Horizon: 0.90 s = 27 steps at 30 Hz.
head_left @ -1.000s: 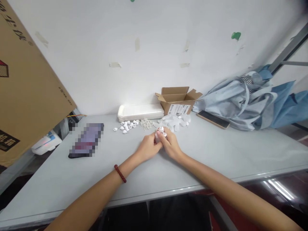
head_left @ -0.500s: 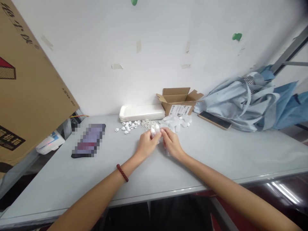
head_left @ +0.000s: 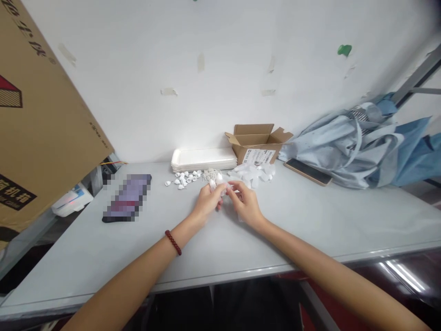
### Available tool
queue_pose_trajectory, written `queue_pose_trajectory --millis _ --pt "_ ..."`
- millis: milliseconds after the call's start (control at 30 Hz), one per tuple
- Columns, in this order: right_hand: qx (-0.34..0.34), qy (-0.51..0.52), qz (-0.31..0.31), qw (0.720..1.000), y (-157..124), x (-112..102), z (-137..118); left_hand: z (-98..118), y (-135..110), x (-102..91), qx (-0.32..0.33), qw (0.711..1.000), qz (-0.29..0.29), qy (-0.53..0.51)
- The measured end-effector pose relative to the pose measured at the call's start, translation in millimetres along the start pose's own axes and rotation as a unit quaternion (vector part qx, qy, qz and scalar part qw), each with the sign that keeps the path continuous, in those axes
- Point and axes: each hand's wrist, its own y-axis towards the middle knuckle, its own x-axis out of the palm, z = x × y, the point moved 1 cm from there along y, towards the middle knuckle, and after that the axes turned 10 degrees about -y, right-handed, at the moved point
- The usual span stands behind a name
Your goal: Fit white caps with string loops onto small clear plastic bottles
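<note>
My left hand [head_left: 206,201] and my right hand [head_left: 246,203] meet over the middle of the grey table [head_left: 310,216], fingertips close together. The left hand's fingers are closed round small white plastic pieces [head_left: 215,185] that stick up above them. My right hand's fingers are curled and pinch at the same pieces; a clear tube seems to show under its palm. Just behind the hands lie a heap of white tubes [head_left: 253,173], a tangle of small white rings [head_left: 211,174] and several loose white caps [head_left: 184,179].
A stack of white trays [head_left: 203,159] and an open cardboard box [head_left: 257,142] stand against the wall. A dark phone [head_left: 127,197] lies at the left, another phone [head_left: 308,171] and blue cloth [head_left: 361,142] at the right. A big cardboard carton [head_left: 37,115] leans at far left.
Both hands have drifted slightly left and farther from me, and the white pieces have shifted from between the two hands into the left hand's fingers.
</note>
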Motion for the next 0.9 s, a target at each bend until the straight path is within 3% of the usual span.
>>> queue_pose_trajectory --millis 133,267,433,567,667,767,900 --pt "-0.076 -0.066 0.008 0.995 -4 -1 -2 2 -3 0.9 -0.003 0.998 -0.028 -0.048" --pt "-0.134 -0.146 0.005 0.980 -8 2 1 5 -2 -2.1 0.009 0.997 0.005 -0.072" --pt "-0.159 -0.221 -0.057 0.960 -13 10 3 9 3 -6.3 0.049 0.988 0.009 -0.144" --pt "-0.152 -0.267 -0.068 0.949 -18 3 9 11 4 -7.1 0.068 0.989 0.009 -0.128" --pt "-0.151 -0.262 -0.031 0.953 -11 -26 19 13 4 -7.6 0.051 0.993 0.035 -0.097" --pt "-0.096 -0.289 0.009 0.953 14 -74 34 14 3 -8.1 0.037 0.996 0.040 -0.071" --pt "-0.032 -0.406 0.058 0.911 58 -138 61 12 2 -8.8 0.033 0.998 0.025 -0.050"
